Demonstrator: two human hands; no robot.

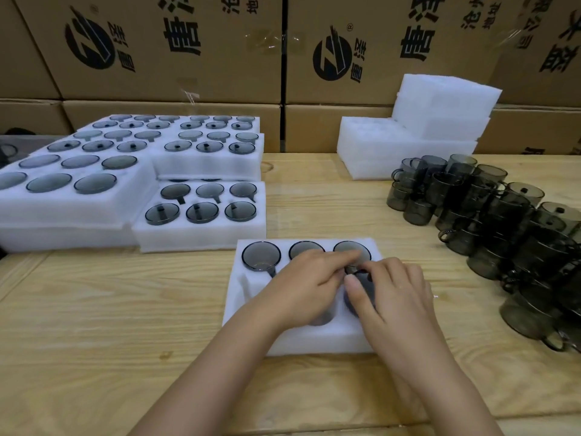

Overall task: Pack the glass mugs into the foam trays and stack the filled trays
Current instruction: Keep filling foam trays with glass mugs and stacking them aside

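Head view: the right hand (396,297) curls round a smoky glass mug (368,292) at the near-right pocket of the foam tray (251,309). The left hand (308,284), fingers flat, steadies beside it. Best to line the handle up with its slot, then press evenly.

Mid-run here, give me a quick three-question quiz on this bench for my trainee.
1. True or false: the loose mugs lie left of the tray being filled.
2. The filled trays sit on which side? A left, B right.
3. Fill in: the tray's far row holds ___ mugs.
Key: 1 false; 2 A; 3 three.
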